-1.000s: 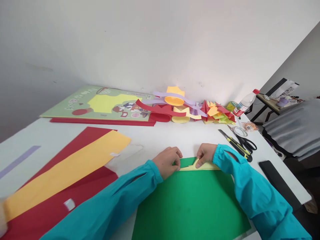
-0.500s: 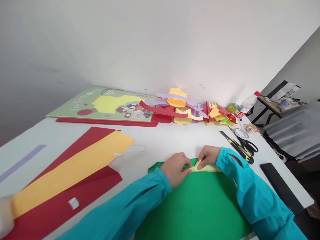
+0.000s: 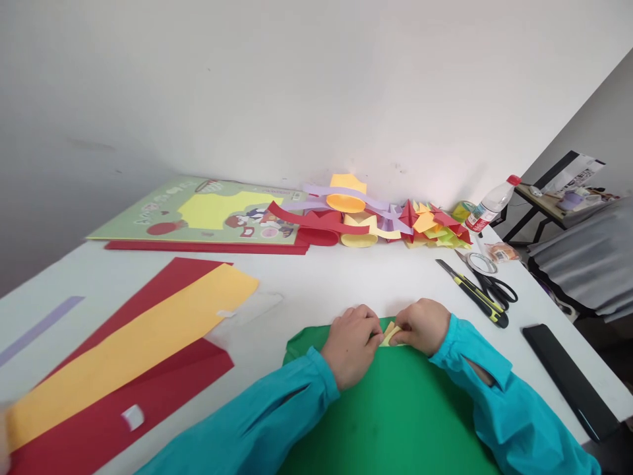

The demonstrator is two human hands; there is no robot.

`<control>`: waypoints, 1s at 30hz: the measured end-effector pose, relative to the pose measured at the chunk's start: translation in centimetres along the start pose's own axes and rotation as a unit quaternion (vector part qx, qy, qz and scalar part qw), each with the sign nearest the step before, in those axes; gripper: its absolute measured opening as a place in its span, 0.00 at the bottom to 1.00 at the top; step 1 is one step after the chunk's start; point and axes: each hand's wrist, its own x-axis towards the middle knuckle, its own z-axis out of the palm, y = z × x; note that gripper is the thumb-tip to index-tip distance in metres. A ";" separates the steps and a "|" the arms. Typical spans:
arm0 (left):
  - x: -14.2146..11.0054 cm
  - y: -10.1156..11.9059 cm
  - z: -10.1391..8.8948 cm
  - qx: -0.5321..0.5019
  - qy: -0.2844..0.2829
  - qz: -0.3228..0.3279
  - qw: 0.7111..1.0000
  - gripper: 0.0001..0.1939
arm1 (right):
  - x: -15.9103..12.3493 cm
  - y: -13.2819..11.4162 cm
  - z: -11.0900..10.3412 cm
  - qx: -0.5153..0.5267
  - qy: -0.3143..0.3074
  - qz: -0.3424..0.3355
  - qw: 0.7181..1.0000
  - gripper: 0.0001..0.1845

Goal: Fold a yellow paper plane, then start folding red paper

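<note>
A green paper sheet (image 3: 390, 409) lies in front of me, its far left corner curling up. Along its far edge runs a pale yellow strip (image 3: 389, 336), folded or lifted in the middle and partly covered by my fingers. My right hand (image 3: 424, 323) is closed, pinching the raised part of this strip between thumb and fingers. Just to its left, my left hand (image 3: 353, 343) bends over the sheet's edge, thumb and fingertips closed at the strip. How firmly the left fingertips grip it is hidden.
To the right lie a utility knife (image 3: 475, 295), scissors (image 3: 499, 290), a tape roll (image 3: 473, 269) and a black flat case (image 3: 568, 382). Red paper (image 3: 192, 389) under orange paper (image 3: 148, 346) is on the left, with another person's blurred hand (image 3: 2, 442). Paper crafts (image 3: 321, 231) line the wall.
My left hand has shifted right along the green sheet's edge, closer to my right hand. My right hand has turned and moved slightly right, still pinching the strip. Less of the strip shows.
</note>
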 end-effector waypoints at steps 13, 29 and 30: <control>-0.4 -0.1 0.2 0.003 0.014 0.006 1.000 0.09 | -1.0 -2.0 -0.6 -0.061 0.051 -0.014 0.997 0.07; -0.5 -0.4 0.6 -0.017 0.035 0.007 0.999 0.06 | 3.3 2.6 1.1 0.320 -0.048 -0.021 0.946 0.15; -0.5 -0.4 0.7 -0.016 0.039 0.009 0.999 0.07 | 3.3 2.7 1.1 0.335 -0.053 -0.023 0.941 0.15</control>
